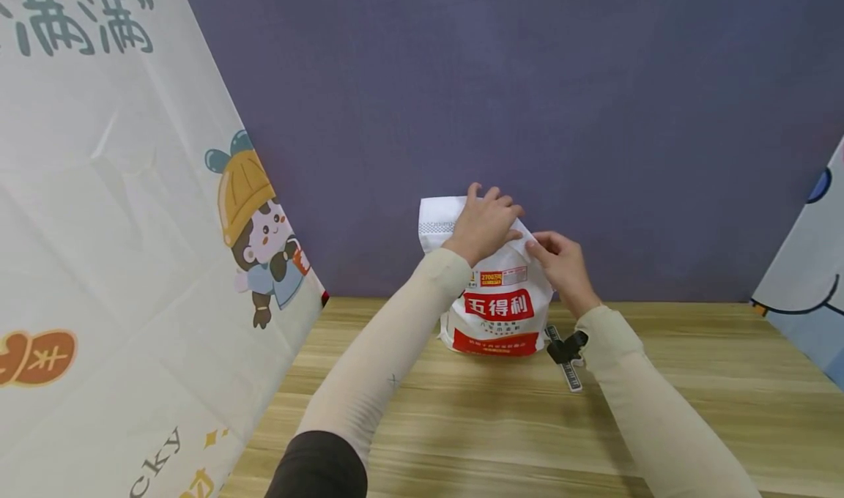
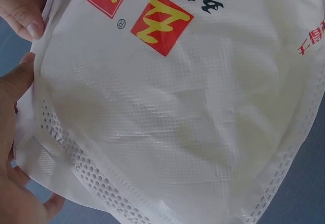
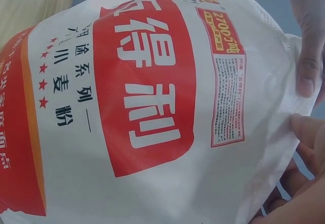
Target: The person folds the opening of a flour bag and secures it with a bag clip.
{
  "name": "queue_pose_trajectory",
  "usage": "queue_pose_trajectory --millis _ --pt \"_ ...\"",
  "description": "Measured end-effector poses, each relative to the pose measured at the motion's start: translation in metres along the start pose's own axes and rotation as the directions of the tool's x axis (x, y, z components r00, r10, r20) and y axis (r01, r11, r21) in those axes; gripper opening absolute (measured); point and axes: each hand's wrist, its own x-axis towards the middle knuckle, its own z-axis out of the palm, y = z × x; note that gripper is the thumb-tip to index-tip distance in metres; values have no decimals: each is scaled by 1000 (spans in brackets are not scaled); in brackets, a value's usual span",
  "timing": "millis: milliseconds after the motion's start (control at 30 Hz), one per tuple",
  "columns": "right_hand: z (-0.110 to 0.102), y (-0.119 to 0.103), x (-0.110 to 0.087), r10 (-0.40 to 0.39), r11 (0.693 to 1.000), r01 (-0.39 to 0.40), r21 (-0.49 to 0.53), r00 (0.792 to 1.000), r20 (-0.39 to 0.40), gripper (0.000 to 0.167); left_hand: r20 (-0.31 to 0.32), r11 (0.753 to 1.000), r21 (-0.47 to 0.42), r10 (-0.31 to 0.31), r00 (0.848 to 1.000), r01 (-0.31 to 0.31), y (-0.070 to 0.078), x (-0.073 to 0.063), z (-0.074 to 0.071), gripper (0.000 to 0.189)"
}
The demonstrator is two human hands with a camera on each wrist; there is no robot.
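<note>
Wears pale sleeves [image 1: 666, 403] along both forearms, with a dark sleeve [image 1: 323, 465] higher on the left arm. Reaches in over a wood-grain table [image 1: 422, 439]. Has a small black piece [image 1: 568, 346] and a narrow dark-patterned strip [image 1: 572, 378] just beside the right wrist; cannot tell whether resting on the table or fixed to the arm. Pinches the slanting top edge of an upright white sack [image 1: 497, 324] with the right hand [image 1: 563, 262], with thumb in front and fingers behind. Pinches the same edge a little higher with the left hand [image 1: 484, 223], likewise with thumb on the printed side. Stands the sack near the table's far edge, with red panels facing forward. Backs onto a dark bluish-purple wall [image 1: 593, 102], with a white cartoon-printed sheet [image 1: 132, 227] along the left side.
</note>
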Motion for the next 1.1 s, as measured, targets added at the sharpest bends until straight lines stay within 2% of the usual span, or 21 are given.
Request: queue_pose_trajectory --millis 600,833,1100 --pt "1 4 -2 5 1000 -5 -3 1000 -8 41 1 999 -15 -28 1000 28 -8 -1 0 44" --pt "-2 12 -3 -1 999 0 -34 1000 -30 40 -9 999 -27 -35 999 35 -11 -1 1 41" --pt "-7 23 -7 5 1000 -6 -16 1000 -22 40 10 998 -38 -52 999 53 -14 -3 4 36"
